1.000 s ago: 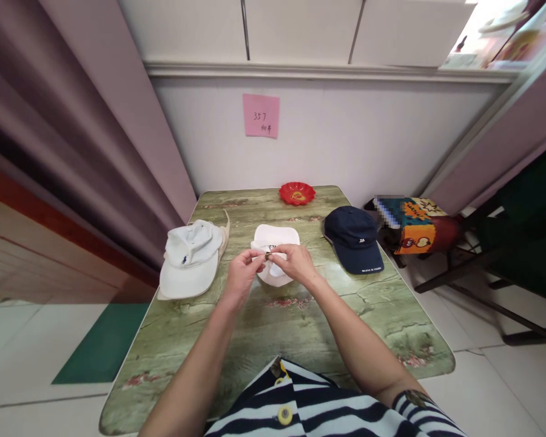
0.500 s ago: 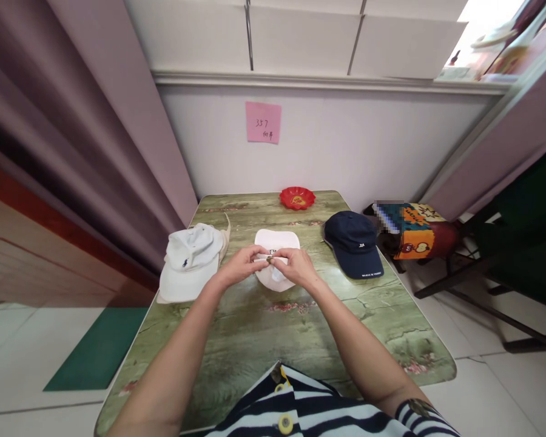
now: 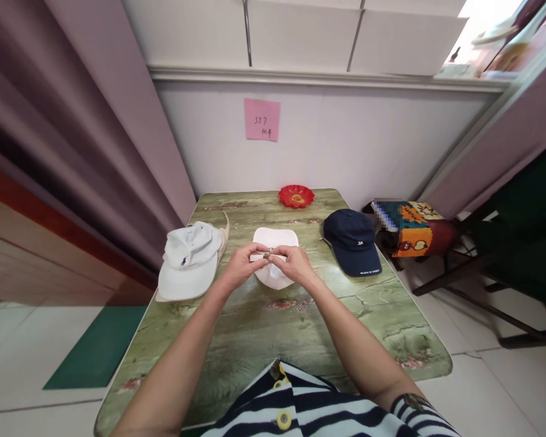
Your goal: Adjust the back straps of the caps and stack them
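Observation:
A pale pink cap [image 3: 275, 280] rests at the middle of the green wood-patterned table [image 3: 264, 340], its brim toward the wall. Over it, my left hand [image 3: 246, 262] and my right hand [image 3: 293, 263] meet, thumbs and fingers pinching the cap's strap at a small brass-coloured buckle [image 3: 267, 256]. The fingertips nearly touch and hide part of the strap. To the left lies a white cap [image 3: 188, 282] with a small dark logo, on top of a beige item. A navy cap [image 3: 352, 233] sits at the right edge.
A red scalloped dish [image 3: 296, 196] stands at the table's far edge, below a pink note [image 3: 262, 120] on the wall. Right of the table are a stool with a patterned cover [image 3: 414, 237] and a dark chair. A purple curtain hangs at the left.
The fingers of both hands have shifted slightly at the strap and buckle. The whole view has moved a little; the caps and the dish stay in place on the table.

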The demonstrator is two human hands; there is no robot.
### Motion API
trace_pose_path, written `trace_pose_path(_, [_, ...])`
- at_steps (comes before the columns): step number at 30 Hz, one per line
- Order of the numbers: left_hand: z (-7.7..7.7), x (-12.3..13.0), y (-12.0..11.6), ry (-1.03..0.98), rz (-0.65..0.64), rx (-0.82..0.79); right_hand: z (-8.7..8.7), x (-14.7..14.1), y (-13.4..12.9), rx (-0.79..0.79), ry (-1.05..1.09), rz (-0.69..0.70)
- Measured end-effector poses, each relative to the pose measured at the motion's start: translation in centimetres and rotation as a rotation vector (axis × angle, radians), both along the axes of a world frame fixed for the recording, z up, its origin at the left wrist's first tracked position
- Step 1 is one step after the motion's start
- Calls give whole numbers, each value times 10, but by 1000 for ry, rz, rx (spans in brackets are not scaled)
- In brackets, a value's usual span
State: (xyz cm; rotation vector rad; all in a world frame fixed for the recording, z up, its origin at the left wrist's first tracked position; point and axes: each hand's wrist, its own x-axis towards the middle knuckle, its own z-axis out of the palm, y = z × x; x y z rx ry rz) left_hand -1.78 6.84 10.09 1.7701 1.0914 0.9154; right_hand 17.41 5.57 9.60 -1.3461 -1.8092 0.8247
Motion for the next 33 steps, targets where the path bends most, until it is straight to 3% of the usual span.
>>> trace_pose_path(12, [7,-3,8,55,-135,-165,3,2,-5,15,-98,-52])
trace_pose_path(18, [1,-1,13,38,-126,-159,8,-3,-6,48,-132,-43])
trace_pose_path(22, [5,-1,11,22,-114,-182,11,-2,-7,58,-165,-48])
trace_pose_path(28, [22,-22,9,46,-119,-182,11,51,1,57,-168,143])
trace_pose_path(33, [19,-34,13,100,-101,-95,-15,86,7,118,-269,241])
